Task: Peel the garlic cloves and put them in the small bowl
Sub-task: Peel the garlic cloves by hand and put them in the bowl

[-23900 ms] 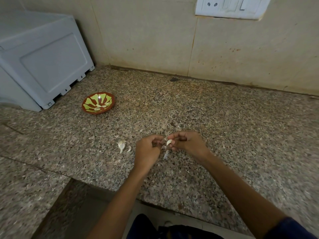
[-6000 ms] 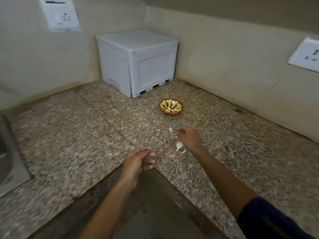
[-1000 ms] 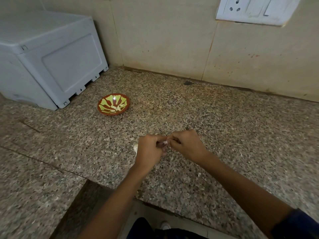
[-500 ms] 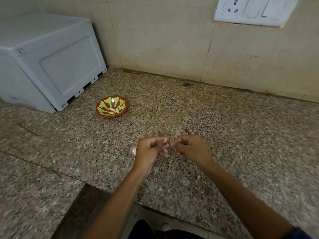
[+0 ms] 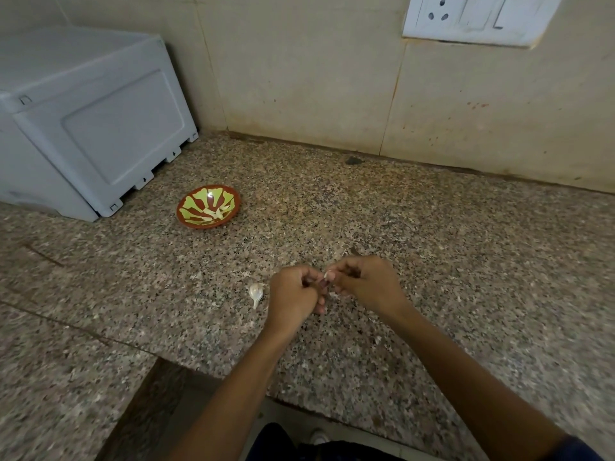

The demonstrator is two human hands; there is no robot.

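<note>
Speckled granite makes up the tabletop (image 5: 432, 261), brown and grey, polished, running to a tiled beige wall (image 5: 299, 78) at the back; its near edge steps inward in front of me, leaving a dark notch below. From my remote seat the biggest thing I see on it is a pale grey plastic box (image 5: 90, 128) with a recessed panel, standing at far left against the wall and closing off that corner. A white switch plate (image 5: 476, 18) sits high on the wall at right.

The small bowl (image 5: 186, 219), round, red-brown with yellow-green leaf shapes, stands just right of the box's foot, well apart from my hands, with pale peeled pieces lying inside. Bare granite lies open between the bowl and my hands, and more to the right.

My left hand (image 5: 293, 297) and right hand (image 5: 366, 284) meet over the middle of the tabletop, fingers curled, both pinching a small garlic clove (image 5: 327, 276) between their fingertips; only a whitish tip of it shows. A second clove (image 5: 256, 292), white and papery with a tapered tail, lies on the granite just left of my left hand.
</note>
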